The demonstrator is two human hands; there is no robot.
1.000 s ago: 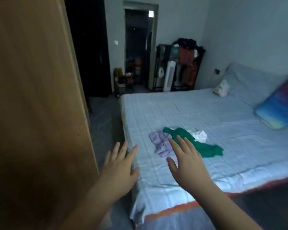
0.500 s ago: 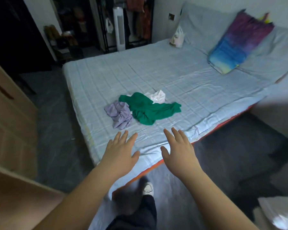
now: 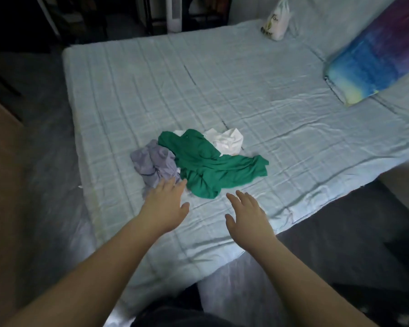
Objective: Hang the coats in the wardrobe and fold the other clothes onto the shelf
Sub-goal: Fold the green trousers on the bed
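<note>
You're looking down at a bed (image 3: 269, 90) covered w/ a pale blue checked sheet. Three crumpled garments sit in one small heap near the bed's near-left part, all touching. The green garment (image 3: 213, 166) is the biggest — a bright, plain fabric spread loosely, one end trailing to the right. At its left lies a lilac garment (image 3: 151, 161), bunched tight w/ deep folds. Behind the green one, partly tucked under it, is a white garment (image 3: 227, 140), creased and smaller. What kind of clothing each is can't be told from the folds.

Your left hand (image 3: 165, 206) reaches fwd, palm down, fingers spread and relaxed; its fingertips overlap the near edge of the lilac garment, right beside the green one. It grasps nothing — whether the tips actually touch the cloth can't be told. Your right hand (image 3: 248, 215) is level w/ it, also palm down, fingers splayed and empty, over bare sheet just short of the green garment. Both forearms are bare and stretch out from the bottom of the view.

Farther off, a blue-and-purple pillow (image 3: 376, 55) lies at the bed's right, and a small white bag (image 3: 276, 22) sits near the far edge.
</note>
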